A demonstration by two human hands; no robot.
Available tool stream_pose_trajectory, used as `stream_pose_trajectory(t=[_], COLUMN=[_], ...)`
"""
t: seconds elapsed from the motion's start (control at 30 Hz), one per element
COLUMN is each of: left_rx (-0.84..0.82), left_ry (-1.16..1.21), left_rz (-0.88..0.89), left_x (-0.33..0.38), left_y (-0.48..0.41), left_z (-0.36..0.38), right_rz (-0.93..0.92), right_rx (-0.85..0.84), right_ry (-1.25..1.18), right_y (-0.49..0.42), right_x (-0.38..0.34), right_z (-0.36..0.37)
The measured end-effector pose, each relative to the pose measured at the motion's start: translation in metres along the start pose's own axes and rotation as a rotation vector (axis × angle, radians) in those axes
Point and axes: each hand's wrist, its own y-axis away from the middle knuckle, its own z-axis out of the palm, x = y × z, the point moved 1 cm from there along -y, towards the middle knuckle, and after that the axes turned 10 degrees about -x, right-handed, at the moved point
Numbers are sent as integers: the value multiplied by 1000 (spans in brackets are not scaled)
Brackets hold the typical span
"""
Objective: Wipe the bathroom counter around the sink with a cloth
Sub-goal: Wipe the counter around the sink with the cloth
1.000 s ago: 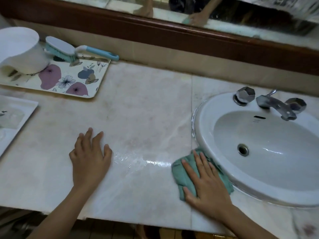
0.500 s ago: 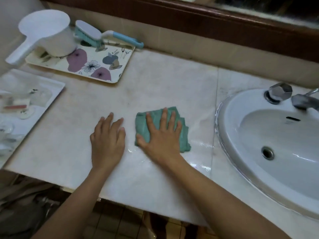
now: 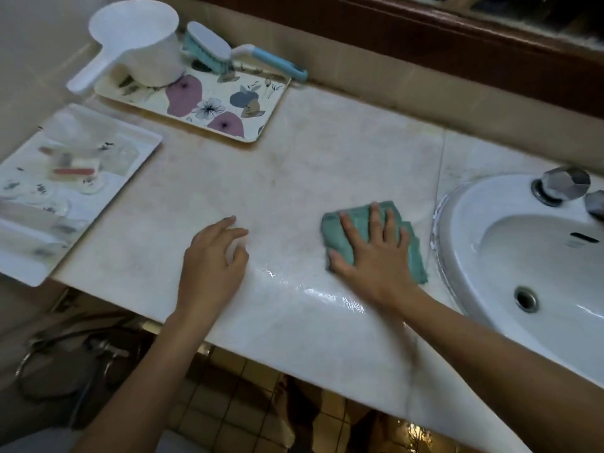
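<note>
A folded teal cloth [image 3: 336, 230] lies flat on the pale marble counter [image 3: 327, 165], just left of the white sink [image 3: 490, 230]. My right hand [image 3: 376, 256] presses down on the cloth with straight, spread fingers. My left hand [image 3: 212, 259] rests on the bare counter about a hand's width to the left, its fingers loosely bent and holding nothing. A wet, shiny streak [image 3: 327, 295] runs along the counter in front of both hands.
A floral tray [image 3: 225, 109] at the back left carries a white scoop [image 3: 137, 44] and a blue-handled brush [image 3: 228, 53]. A white tray [image 3: 81, 178] with small toiletries sits at the far left. The chrome tap handle [image 3: 562, 184] stands on the sink's rim.
My right hand slid the cloth left from the sink's edge to beside my left hand, then back right toward the sink. My left hand's fingers have loosened and bent.
</note>
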Motion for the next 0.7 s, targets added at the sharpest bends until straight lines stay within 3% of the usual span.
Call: stream_pose_trajectory(t=[0.13,0.27,0.37,0.53,0.7], left_rx=[47,88,112,112,118], left_ry=[-12,2,-80,-138,-143], left_rz=[-80,-125,-160,-163,-174], left_x=[-21,-28,-24,-19,-16], left_y=[24,27,24,26,28], left_z=[-4,6,9,12,12], right_rz=[40,-161,-327,-407,-183], right_rx=[-84,-23,9,25,26], right_ry=[-66,-77,-36,96,35], right_y=[-48,9,91,149,61], right_x=[-75,-115,-83,36,36], right_z=[-12,13,36,40,21])
